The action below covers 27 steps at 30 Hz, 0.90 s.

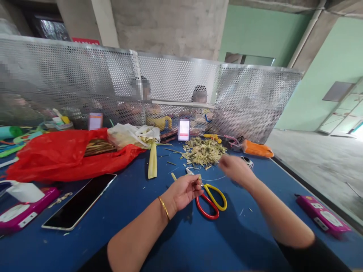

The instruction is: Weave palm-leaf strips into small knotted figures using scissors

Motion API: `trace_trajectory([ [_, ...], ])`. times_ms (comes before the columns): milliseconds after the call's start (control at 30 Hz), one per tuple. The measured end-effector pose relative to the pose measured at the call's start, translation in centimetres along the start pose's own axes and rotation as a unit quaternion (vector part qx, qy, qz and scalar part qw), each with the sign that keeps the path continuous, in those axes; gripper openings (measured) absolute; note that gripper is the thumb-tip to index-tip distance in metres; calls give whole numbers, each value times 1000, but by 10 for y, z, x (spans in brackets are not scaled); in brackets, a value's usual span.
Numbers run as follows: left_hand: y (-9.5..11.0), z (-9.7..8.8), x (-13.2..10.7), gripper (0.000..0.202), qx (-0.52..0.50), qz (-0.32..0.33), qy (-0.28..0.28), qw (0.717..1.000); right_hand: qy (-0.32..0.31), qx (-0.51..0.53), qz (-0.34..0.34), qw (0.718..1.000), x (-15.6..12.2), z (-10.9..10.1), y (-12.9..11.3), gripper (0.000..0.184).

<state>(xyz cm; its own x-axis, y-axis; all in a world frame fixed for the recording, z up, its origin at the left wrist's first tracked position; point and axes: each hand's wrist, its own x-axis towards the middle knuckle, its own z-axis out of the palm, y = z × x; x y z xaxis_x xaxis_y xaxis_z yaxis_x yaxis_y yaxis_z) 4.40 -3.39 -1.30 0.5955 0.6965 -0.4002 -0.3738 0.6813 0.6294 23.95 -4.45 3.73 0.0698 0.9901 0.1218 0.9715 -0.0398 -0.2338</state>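
Observation:
My left hand point(187, 192), with a gold bangle on the wrist, is closed in a pinch on a small pale strip of plant husk point(199, 176). To its right, my right hand point(236, 169) is raised and blurred, its fingers drawn together; what they hold is hidden. A thin white thread point(215, 179) runs from the left fingertips toward the right hand. Scissors point(217, 196) with one red and one yellow handle lie partly under my left hand. Beyond the hands sits a pile of shredded dry plant pieces point(202, 152). A broad yellowish husk strip point(152, 162) lies to the left.
A phone point(81, 202), a red plastic bag point(56, 155) and a white bag point(133, 134) occupy the left. Purple packs point(321, 215) lie at both sides. An orange packet point(257, 149) is at the right edge. A perforated metal screen point(176, 77) stands behind, with people beyond it.

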Motion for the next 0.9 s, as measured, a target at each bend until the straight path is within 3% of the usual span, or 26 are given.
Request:
trace_trajectory([
  [100,2,-1,1,26,-6,8,-5,1000,-116,-29,-76,990,-47,26,-15,12],
  [167,2,-1,0,24,-11,12,-9,1000,-104,-76,-95,987,-66,41,-25,28],
  [267,1,-1,-2,22,-12,19,-17,1000,-109,-114,-87,984,-73,52,-36,36],
  [400,0,1,-4,22,3,21,-11,1000,-148,-85,-64,983,-77,39,-26,52],
  [500,0,2,-5,23,8,24,-6,1000,-209,53,-21,976,-92,21,-1,78],
  [633,-1,3,-5,22,5,27,-5,1000,-262,273,117,918,-116,7,30,58],
  [733,0,3,-6,22,4,28,-3,1000,-236,396,203,864,-130,7,45,60],
  [800,2,4,-7,23,4,32,2,999,-198,467,230,831,-136,7,50,55],
  [900,4,4,-8,24,3,36,10,999,-191,560,209,778,-141,6,51,42],
])
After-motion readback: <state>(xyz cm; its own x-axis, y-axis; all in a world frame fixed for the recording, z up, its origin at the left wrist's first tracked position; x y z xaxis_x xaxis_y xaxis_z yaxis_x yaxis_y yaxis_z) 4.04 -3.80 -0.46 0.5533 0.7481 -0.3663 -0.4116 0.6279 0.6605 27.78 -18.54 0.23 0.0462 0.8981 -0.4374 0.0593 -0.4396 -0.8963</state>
